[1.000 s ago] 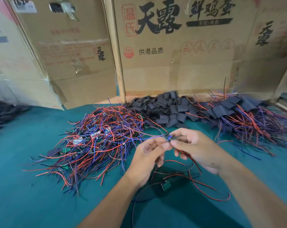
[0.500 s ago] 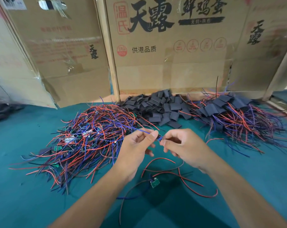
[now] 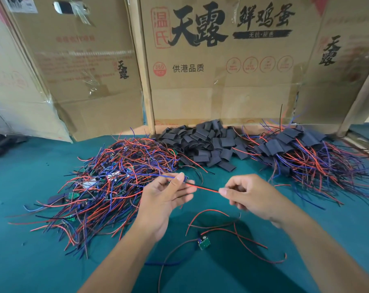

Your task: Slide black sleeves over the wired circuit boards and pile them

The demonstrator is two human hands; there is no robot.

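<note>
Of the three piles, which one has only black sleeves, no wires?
The middle pile, against the cardboard box: loose black sleeves only, while both neighbouring piles show red and blue wires.

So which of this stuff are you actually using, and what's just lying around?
For the job:
- left hand pinching a small wired board
- right hand pinching its wires
- heap of bare wired boards
- heap of black sleeves
- pile of sleeved boards
- loose board near the arms

Just lying about:
- cardboard boxes
- dark heap at far left
</note>
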